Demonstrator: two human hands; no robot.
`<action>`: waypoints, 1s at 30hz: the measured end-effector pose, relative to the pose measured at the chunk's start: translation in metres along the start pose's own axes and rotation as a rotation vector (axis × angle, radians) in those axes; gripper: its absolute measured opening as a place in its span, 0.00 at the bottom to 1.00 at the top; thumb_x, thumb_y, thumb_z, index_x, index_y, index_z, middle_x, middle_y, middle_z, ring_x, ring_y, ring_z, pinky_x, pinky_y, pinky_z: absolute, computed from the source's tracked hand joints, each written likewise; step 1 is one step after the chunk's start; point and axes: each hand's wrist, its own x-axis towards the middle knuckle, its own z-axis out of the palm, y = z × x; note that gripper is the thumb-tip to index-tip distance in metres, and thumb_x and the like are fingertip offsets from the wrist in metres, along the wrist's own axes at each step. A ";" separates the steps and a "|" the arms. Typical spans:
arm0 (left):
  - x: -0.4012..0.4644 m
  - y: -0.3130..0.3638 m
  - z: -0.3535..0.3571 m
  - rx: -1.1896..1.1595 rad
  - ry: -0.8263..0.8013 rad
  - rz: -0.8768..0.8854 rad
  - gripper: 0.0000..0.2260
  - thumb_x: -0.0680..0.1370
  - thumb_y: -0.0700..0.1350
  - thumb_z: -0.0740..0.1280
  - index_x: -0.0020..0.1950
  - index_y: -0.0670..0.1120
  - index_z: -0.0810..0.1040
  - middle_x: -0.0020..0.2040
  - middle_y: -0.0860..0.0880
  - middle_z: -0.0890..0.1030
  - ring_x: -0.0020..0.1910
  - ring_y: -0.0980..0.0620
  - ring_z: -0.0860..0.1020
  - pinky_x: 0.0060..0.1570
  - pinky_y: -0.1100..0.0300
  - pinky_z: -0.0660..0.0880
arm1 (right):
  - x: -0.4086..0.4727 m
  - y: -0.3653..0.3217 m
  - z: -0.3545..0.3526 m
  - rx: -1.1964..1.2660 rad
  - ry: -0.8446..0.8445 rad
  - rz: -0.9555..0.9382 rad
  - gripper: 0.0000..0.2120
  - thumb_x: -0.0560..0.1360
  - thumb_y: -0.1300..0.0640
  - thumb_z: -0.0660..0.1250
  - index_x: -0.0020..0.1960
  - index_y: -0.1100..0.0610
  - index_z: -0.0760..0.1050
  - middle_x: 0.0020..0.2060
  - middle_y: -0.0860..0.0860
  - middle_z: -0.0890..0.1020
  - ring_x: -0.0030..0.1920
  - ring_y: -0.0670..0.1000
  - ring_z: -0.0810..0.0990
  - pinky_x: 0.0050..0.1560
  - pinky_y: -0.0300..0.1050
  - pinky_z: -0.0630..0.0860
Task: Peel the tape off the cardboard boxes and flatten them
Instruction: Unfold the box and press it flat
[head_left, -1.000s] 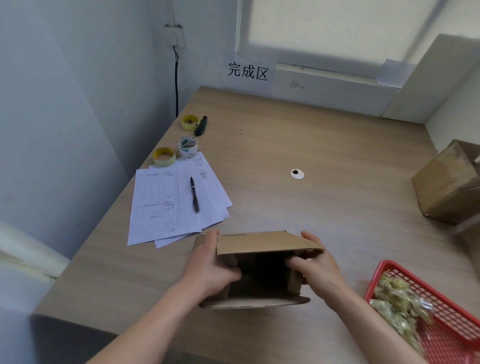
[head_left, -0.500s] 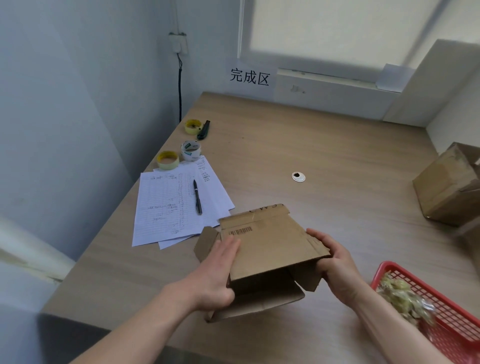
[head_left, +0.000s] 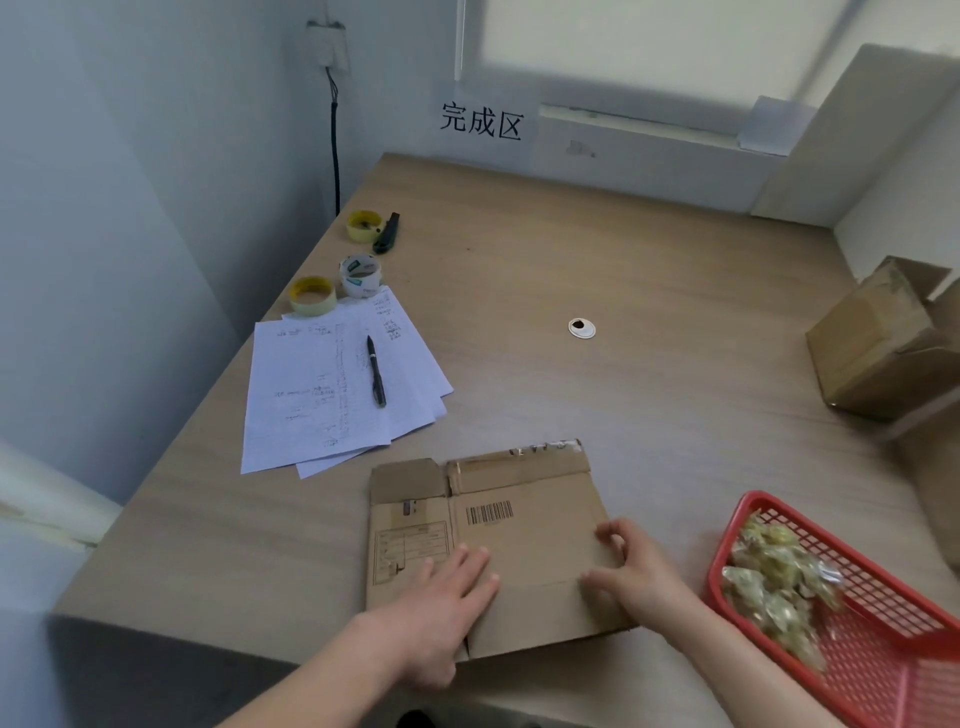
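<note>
On the near edge of the wooden surface, seen from the head camera, a flattened cardboard box lies with its barcode facing up and a strip of tape showing along its far edge. The left hand lies flat on the box's near left part, fingers straight and spread, pressing down. The right hand is at the box's right edge, its fingers curled around that edge. Just right of it, a red basket sits at the corner of the surface and holds a heap of crumpled tape.

Left of the box, a stack of handwritten paper sheets lies fanned out, with a black pen on top. Beyond the sheets, along the left edge, stand two yellow tape rolls and a white one; a dark cutter touches the farther yellow roll. A small white disc lies near the middle. Another cardboard box, not flattened, stands at the right edge.

The room is a pale-walled corner: a black cable runs down the left wall, a sign with three Chinese characters is stuck on the far wall, and a bright window sits above the sill.
</note>
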 end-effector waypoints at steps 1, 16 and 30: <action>0.001 -0.001 0.007 0.008 -0.007 -0.003 0.42 0.74 0.36 0.61 0.81 0.49 0.40 0.80 0.48 0.31 0.78 0.48 0.31 0.77 0.47 0.36 | -0.002 0.004 0.010 -0.091 0.014 -0.021 0.32 0.67 0.55 0.76 0.68 0.47 0.69 0.61 0.46 0.77 0.55 0.50 0.79 0.49 0.39 0.74; 0.040 -0.043 0.025 0.032 0.215 -0.321 0.57 0.62 0.69 0.74 0.80 0.56 0.43 0.79 0.51 0.31 0.78 0.42 0.31 0.72 0.32 0.46 | 0.016 -0.002 0.056 -0.721 0.124 -0.344 0.45 0.64 0.37 0.61 0.78 0.46 0.54 0.80 0.50 0.40 0.80 0.54 0.42 0.77 0.55 0.50; 0.067 -0.063 0.028 0.082 0.194 -0.313 0.71 0.47 0.76 0.72 0.74 0.62 0.26 0.73 0.52 0.20 0.71 0.43 0.20 0.69 0.28 0.40 | 0.086 -0.011 0.070 -0.907 0.128 -0.535 0.46 0.67 0.19 0.48 0.79 0.42 0.53 0.81 0.51 0.51 0.79 0.56 0.47 0.72 0.62 0.51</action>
